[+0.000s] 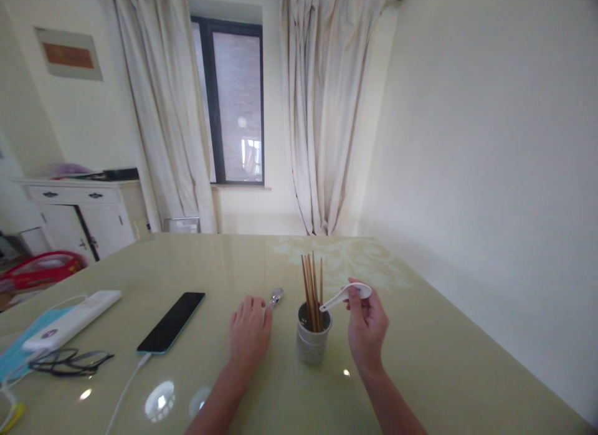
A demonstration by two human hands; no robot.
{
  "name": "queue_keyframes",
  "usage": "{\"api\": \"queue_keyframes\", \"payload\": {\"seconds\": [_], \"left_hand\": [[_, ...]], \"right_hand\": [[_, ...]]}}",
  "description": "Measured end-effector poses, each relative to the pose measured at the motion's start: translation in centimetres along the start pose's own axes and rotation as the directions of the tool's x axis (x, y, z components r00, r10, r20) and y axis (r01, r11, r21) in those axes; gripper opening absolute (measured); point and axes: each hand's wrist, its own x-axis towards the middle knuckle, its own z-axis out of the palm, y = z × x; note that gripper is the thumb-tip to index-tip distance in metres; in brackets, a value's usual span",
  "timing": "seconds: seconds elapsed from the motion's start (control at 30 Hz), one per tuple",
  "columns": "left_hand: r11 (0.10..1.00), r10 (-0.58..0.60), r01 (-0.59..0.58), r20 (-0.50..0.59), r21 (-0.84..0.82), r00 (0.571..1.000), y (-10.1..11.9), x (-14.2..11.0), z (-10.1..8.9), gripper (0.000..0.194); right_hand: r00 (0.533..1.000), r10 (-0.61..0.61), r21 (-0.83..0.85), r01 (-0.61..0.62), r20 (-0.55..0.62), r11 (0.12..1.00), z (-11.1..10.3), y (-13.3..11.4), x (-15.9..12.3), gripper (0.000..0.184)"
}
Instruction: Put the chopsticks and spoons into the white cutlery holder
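Note:
My right hand (pixel 367 326) pinches a white soup spoon (pixel 346 295) by its bowl end. The spoon's handle points left and down, its tip at the chopsticks (pixel 313 291) that stand upright in a grey cup (pixel 312 341). Whether the tip touches them I cannot tell. Left of the cup, my left hand (pixel 251 329) rests low on the table, fingers curled, with a shiny metal spoon (pixel 276 295) at its thumb. The bowl of that spoon shows beyond the fingers; most of its handle is hidden by the hand.
On the left of the glossy table (pixel 224 260) lie a phone (pixel 172 323) with a white cable, a white power strip (pixel 70 320), folded glasses (pixel 70 362) and a blue mask (pixel 32 341). A wall borders the right side; a white cabinet (pixel 88 210) stands behind at left.

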Motion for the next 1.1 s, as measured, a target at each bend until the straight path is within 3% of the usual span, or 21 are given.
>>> {"api": "queue_keyframes", "payload": {"seconds": [0.13,0.33,0.6,1.1], "left_hand": [[0.994,-0.063,0.042,0.207,0.105,0.976,-0.5,0.3,0.7,0.027],[0.99,-0.118,0.092,0.287,0.104,0.95,-0.9,0.4,1.5,0.028],[0.998,-0.029,0.012,0.255,0.068,0.966,-1.3,0.4,1.7,0.021],[0.994,-0.029,0.0,0.254,0.112,0.967,-0.9,0.2,1.1,0.022]], "right_hand": [[0.99,0.002,-0.071,0.008,0.142,0.997,0.4,0.8,0.2,0.04],[0.954,-0.052,-0.147,0.099,0.294,0.984,1.0,1.6,-0.9,0.034],[0.933,-0.143,-0.192,0.215,0.331,0.958,1.3,1.8,-1.2,0.022],[0.9,-0.23,-0.211,0.323,0.37,0.923,1.2,1.9,-1.4,0.013]]}}
